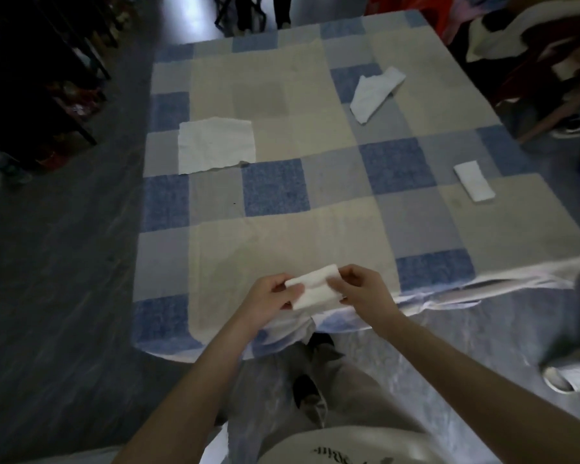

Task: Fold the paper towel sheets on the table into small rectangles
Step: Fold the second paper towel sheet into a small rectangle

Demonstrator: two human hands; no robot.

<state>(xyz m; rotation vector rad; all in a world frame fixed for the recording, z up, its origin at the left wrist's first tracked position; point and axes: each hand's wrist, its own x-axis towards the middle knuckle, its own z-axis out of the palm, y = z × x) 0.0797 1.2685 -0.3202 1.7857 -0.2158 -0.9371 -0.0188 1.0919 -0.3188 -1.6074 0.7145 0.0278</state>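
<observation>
A folded white paper towel (315,289) is held just above the near edge of the table, between both hands. My left hand (272,296) pinches its left end and my right hand (362,289) pinches its right end. A flat unfolded sheet (215,144) lies on the left side of the checked tablecloth (282,229). At the far right lies a crumpled sheet (374,92). A small folded rectangle (474,180) rests near the right edge.
The table is covered by a blue, grey and beige checked cloth that hangs over the near edge. Dark shelving (41,78) stands to the left. A chair with clothes (533,45) is at the far right. A shoe (563,376) shows at the right.
</observation>
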